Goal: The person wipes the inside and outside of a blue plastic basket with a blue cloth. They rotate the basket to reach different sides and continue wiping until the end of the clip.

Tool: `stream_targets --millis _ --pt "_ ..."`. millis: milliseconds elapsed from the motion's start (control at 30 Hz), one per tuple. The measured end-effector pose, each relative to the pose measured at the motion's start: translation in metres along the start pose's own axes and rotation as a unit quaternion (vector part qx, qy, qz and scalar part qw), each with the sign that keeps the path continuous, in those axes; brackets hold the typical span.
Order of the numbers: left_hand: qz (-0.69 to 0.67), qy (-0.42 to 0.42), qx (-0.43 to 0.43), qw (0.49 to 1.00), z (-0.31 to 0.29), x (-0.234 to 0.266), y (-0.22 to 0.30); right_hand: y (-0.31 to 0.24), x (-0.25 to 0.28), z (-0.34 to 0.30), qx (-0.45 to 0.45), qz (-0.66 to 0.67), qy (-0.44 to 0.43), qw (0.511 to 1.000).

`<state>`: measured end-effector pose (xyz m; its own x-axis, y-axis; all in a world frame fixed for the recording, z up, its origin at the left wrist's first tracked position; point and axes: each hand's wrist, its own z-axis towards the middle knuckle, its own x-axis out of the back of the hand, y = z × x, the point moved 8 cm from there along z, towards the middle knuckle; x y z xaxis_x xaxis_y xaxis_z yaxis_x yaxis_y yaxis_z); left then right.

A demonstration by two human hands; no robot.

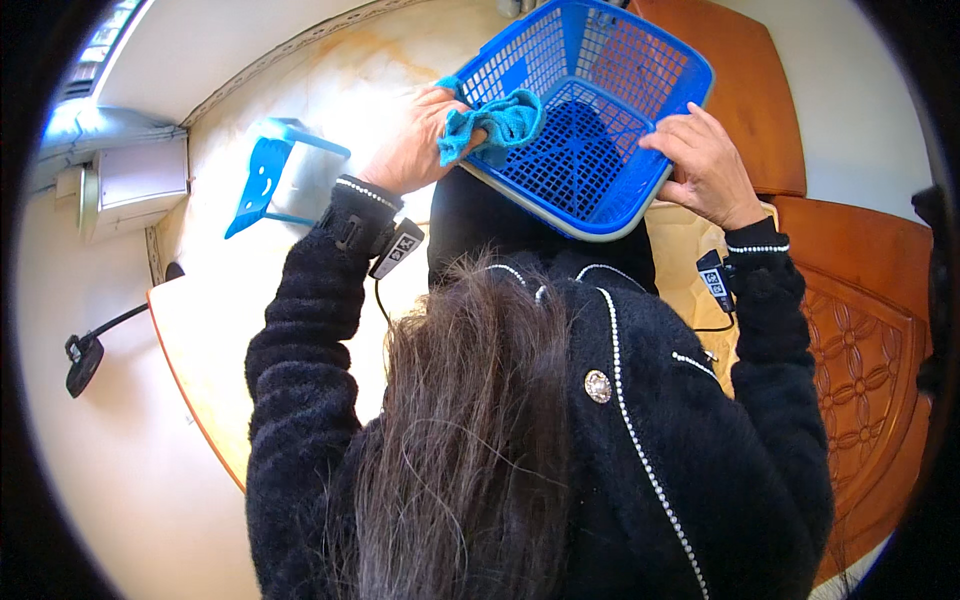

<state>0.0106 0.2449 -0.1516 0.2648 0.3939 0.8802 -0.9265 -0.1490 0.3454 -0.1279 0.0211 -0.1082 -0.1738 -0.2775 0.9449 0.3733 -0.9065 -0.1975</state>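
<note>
A blue plastic basket [690, 75] with mesh walls and a grid bottom is tilted with its opening toward me, in front of my lap. My left hand [412, 140] is closed on a crumpled teal cloth [512, 122] at the basket's left rim; part of the cloth hangs over the inside. At the right rim, my right hand [705, 165] grips the basket, its fingers over the edge and thumb below. Nothing shows inside the basket except the cloth's end. The left fingertips are partly hidden by the cloth.
A small blue and white stool [268, 180] with a smiling face stands on the floor to the left. Carved brown wooden furniture [860, 340] lines the right side. A white box-like cabinet [145, 180] is at the far left, and a round-edged table [200, 370] lies nearer.
</note>
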Motion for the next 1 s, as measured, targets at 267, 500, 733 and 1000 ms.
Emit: stream_targets --millis 267,500,733,1000 --pt "-0.09 0.034 0.022 0.995 0.025 -0.017 0.04 -0.085 0.005 0.016 -0.022 0.086 -0.045 0.995" --pt "-0.143 0.005 0.015 0.99 0.008 -0.036 0.052 -0.073 -0.031 0.037 0.007 -0.012 -0.054 0.998" --pt "0.044 -0.082 -0.041 0.995 -0.013 -0.044 -0.013 -0.074 -0.035 0.029 0.076 -0.06 -0.056 0.994" --pt "-0.175 -0.018 0.113 0.978 0.002 -0.033 -0.02 -0.031 -0.028 0.017 -0.008 -0.032 -0.003 0.999"
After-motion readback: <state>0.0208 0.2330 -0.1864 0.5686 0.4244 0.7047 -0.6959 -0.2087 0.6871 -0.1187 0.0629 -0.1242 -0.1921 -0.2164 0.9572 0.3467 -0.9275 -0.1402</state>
